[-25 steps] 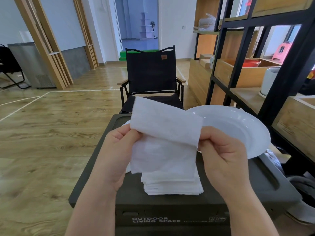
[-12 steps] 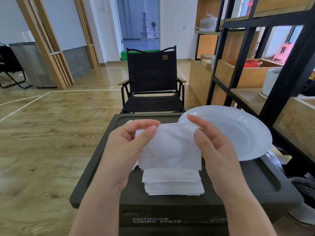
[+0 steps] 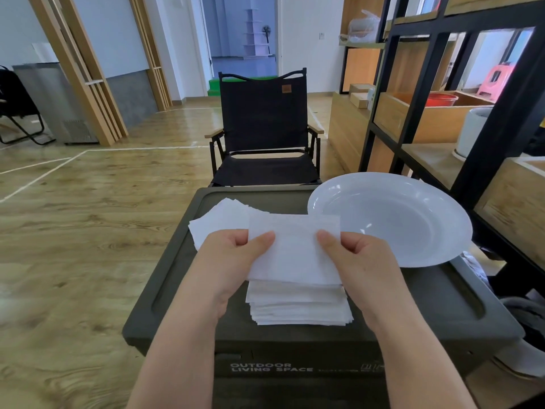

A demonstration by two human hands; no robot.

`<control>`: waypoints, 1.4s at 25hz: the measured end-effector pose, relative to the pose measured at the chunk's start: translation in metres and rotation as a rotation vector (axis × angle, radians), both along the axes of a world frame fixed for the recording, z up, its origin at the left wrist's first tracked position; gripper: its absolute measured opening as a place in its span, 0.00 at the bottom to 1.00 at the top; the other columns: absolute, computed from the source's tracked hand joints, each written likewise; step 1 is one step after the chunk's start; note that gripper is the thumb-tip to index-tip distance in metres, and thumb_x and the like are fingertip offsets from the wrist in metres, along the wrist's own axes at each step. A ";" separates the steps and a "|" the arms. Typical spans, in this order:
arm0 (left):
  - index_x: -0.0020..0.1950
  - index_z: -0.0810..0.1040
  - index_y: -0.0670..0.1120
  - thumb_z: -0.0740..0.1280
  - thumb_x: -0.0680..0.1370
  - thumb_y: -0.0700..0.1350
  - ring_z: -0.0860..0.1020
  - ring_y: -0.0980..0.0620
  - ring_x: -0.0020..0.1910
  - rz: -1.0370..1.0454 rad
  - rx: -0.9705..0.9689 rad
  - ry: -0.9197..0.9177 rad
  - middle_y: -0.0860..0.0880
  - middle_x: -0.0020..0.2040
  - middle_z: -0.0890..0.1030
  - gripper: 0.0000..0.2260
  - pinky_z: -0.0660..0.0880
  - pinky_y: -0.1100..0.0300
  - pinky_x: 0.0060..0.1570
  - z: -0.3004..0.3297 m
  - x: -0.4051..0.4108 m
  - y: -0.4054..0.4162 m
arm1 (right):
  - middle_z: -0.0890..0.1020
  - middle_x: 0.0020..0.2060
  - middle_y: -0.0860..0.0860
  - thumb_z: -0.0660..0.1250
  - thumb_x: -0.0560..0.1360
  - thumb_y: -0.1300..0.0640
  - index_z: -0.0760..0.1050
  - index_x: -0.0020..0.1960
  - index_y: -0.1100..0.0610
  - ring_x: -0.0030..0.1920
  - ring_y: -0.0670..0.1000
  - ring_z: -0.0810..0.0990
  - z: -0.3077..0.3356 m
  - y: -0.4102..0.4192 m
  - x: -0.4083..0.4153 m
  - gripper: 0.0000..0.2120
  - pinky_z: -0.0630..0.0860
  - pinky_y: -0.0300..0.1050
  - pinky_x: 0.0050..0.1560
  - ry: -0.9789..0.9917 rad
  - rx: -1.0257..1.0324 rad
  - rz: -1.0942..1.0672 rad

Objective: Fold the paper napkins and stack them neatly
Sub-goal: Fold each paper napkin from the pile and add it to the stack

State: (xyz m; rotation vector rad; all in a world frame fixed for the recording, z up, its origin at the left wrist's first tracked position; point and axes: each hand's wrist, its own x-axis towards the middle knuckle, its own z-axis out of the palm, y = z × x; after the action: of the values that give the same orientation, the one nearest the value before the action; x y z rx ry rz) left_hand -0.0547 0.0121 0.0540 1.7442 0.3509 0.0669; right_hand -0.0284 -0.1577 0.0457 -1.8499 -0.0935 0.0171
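A folded white napkin [image 3: 295,249] is held flat between my two hands, just above a stack of folded napkins [image 3: 299,305] on the dark box lid [image 3: 427,305]. My left hand [image 3: 233,261] pinches its left edge with the thumb on top. My right hand [image 3: 354,261] pinches the right edge the same way. Behind my left hand lies a looser pile of unfolded napkins [image 3: 224,219], partly hidden by the hand and the held napkin.
A white plate [image 3: 392,219] rests on the lid's far right, overhanging its edge. A black folding chair [image 3: 265,137] stands just beyond the box. A black-framed wooden shelf unit [image 3: 460,119] runs along the right. Wooden floor lies to the left.
The napkin went from open and raised to folded in half and lowered onto the stack. Both hands came down and shifted their pinch to the folded napkin's side edges.
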 end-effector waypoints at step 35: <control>0.43 0.81 0.48 0.67 0.76 0.50 0.70 0.55 0.31 0.251 0.458 -0.208 0.46 0.34 0.77 0.08 0.66 0.62 0.33 0.017 -0.013 0.027 | 0.79 0.39 0.39 0.69 0.72 0.49 0.74 0.45 0.43 0.44 0.39 0.76 0.003 0.006 -0.006 0.05 0.71 0.27 0.37 -0.340 -0.135 -0.080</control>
State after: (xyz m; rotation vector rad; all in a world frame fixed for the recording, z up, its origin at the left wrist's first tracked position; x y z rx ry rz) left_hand -0.0673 0.0392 0.0711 2.1112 0.4220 0.5421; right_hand -0.0343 -0.1517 0.0487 -1.9753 -0.2601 -0.3546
